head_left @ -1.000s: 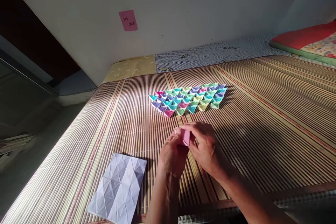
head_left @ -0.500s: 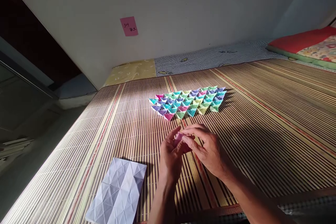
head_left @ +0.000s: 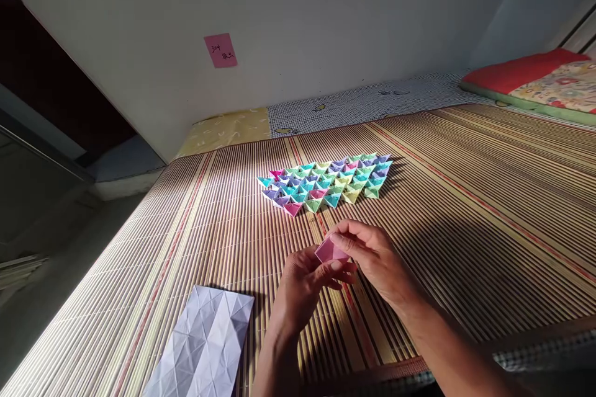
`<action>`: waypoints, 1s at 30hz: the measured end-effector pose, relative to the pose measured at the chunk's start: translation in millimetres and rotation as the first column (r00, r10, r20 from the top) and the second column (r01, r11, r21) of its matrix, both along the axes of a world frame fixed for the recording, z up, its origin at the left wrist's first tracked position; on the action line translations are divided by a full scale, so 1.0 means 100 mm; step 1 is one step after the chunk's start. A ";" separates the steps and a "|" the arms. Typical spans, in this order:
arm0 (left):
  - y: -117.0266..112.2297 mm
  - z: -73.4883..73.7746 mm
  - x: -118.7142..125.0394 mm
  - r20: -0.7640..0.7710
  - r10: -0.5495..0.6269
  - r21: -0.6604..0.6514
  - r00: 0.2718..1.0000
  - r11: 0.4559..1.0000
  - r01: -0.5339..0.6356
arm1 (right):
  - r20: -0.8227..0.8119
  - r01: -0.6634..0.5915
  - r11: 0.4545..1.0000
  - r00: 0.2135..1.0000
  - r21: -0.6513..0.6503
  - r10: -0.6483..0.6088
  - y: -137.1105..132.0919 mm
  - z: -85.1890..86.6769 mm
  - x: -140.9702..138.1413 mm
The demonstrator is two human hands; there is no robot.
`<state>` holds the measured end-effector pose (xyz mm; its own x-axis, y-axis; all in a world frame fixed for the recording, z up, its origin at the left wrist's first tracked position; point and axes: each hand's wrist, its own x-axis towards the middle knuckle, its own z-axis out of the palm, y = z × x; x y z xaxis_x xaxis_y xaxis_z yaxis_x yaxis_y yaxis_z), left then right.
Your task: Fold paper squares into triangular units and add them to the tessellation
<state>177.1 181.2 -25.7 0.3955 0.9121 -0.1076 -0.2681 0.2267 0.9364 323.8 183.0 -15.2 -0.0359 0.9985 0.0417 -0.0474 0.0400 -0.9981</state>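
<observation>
Between my two hands is a small folded piece of pink paper (head_left: 329,250), held above the mat. My left hand (head_left: 305,279) grips its lower part, thumb in front and fingers behind. My right hand (head_left: 372,254) pinches its upper edge between thumb and fingertips. Beyond my hands, joined rows of small folded paper pieces (head_left: 326,181) in green, turquoise, yellow, purple and pink lie on the mat. To the left of my left forearm rests a pale lavender creased paper sheet (head_left: 205,341) with a triangular fold pattern, cut off by the bottom of the view.
A striped bamboo mat (head_left: 442,211) covers the surface under everything. Patterned cloth (head_left: 354,105) runs along the wall behind it. A red and floral folded quilt (head_left: 535,82) lies at the far right. On the wall hangs a pink note (head_left: 220,50) with handwriting.
The pink paper has turned and now shows a flat face between my hands. My left hand has rotated, its fingers spreading to the right beneath the paper. The view has shifted slightly.
</observation>
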 end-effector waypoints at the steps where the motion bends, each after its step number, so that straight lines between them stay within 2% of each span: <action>1: 0.00 0.00 0.00 -0.002 -0.004 0.013 1.000 1.000 0.004 | -0.042 -0.017 0.999 0.999 -0.031 0.015 0.00 0.00 0.00; 4: -0.02 -0.01 0.03 -0.011 0.022 0.022 1.000 1.000 -0.022 | -0.113 -0.055 0.996 0.992 -0.064 0.047 0.00 0.00 -0.02; 8: -0.03 0.01 0.04 -0.004 0.044 0.027 0.999 0.999 -0.044 | -0.118 -0.030 0.996 0.993 -0.078 0.021 -0.01 0.01 -0.03; 14: -0.01 0.02 0.03 -0.045 0.056 0.087 0.997 0.995 -0.051 | -0.249 -0.062 0.989 0.968 -0.131 0.027 0.00 -0.04 -0.03; 18: -0.03 0.01 0.07 -0.126 0.156 0.115 0.980 0.983 -0.142 | -0.150 0.017 1.000 0.988 -0.025 -0.021 0.01 -0.05 -0.05; 20: -0.04 0.02 0.08 -0.150 0.172 0.118 0.974 0.981 -0.155 | -0.103 -0.008 1.000 0.995 -0.026 0.006 0.00 -0.05 -0.06; 23: -0.05 0.05 0.07 -0.159 0.103 0.131 0.982 0.988 -0.082 | -0.136 -0.080 0.991 0.989 -0.110 0.065 -0.01 -0.04 -0.06; 27: -0.04 0.05 -0.01 -0.134 -0.089 0.130 0.987 0.986 0.106 | -0.160 -0.044 0.988 0.987 -0.150 0.020 0.00 -0.04 -0.04; 30: -0.04 0.03 -0.04 -0.112 -0.101 0.101 0.989 0.989 0.112 | -0.170 -0.029 0.989 0.985 -0.148 0.004 0.01 -0.05 -0.04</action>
<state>172.8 177.5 -23.0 0.4824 0.8740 -0.0579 -0.1460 0.1454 0.9785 319.4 184.4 -20.5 -0.0577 0.9932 -0.1012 -0.2153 -0.1113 -0.9702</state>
